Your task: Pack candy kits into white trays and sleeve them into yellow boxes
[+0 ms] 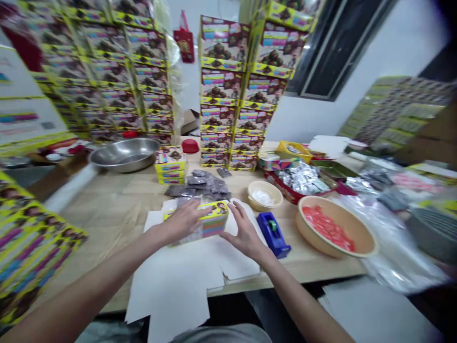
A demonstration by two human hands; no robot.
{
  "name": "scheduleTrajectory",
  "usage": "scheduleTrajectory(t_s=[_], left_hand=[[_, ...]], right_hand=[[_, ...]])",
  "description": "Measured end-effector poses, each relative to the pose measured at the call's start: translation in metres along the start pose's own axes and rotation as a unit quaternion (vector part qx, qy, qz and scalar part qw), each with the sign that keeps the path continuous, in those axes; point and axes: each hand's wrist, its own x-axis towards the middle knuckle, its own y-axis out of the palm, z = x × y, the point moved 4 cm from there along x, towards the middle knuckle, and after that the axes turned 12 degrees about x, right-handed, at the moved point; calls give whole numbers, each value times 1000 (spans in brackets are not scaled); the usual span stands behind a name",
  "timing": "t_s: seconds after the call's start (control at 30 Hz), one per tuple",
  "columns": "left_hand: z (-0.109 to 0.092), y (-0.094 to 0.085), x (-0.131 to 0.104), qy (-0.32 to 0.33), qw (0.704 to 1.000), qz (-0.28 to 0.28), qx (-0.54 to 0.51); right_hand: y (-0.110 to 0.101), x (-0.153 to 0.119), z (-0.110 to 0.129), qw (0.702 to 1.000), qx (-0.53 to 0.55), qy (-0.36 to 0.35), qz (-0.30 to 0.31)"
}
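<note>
One yellow-topped box (215, 223), side apparently multicolour-striped.

No wording can be read — the print on the stacked boxes (220, 88), white carton (28, 119), red bag (184, 45) and central yellow-topped box (213, 224) is too blurred.

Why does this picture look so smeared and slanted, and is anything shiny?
In the head view, the box between the hands is blurred, its print unreadable; in the head view, the window slants, probably from a wide lens or head tilt; in the head view, highlights show on the steel bowl and clear plastic, while the top right corner goes dark.
</note>
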Motion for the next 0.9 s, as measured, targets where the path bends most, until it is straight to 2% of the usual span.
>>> scheduleTrajectory(t_s=[0.07, 0.13, 0.2, 0.27, 0.33, 0.43, 0.5, 0.63, 0.7, 0.77, 0.9], left_hand=[[3, 6, 4, -9, 999, -19, -46], [6, 9, 3, -22, 997, -32, -64], [6, 9, 2, -35, 997, -32, -65], [4, 8, 3, -50, 997, -23, -59], [1, 7, 6, -65, 996, -14, -54], [-3, 5, 9, -90, 995, -19, -44], [-5, 5, 9, -96, 994, -30, -38], [-6, 6, 8, -91, 994, -43, -31], [-5, 7, 7, -89, 995, -43, -29], [-5, 7, 7, -86, 995, -41, -24], [-12, 5, 10, -89, 995, -41, -16]], right_hand=[[-32, -41, -29, 992, -35, 65, -102], [-60, -84, -63, 967, -93, 152, -181], [-71, -117, -92, 951, -106, 246, -157], [-69, -135, -109, 937, -102, 319, -95], [-65, -139, -113, 921, -127, 361, -78], [-67, -132, -111, 890, -180, 402, -120], [-73, -127, -117, 880, -169, 417, -149], [-89, -127, -142, 901, 12, 387, -197], [-94, -130, -153, 898, 96, 368, -223], [-96, -134, -160, 885, 135, 362, -259], [-89, -137, -159, 834, 204, 383, -341]])
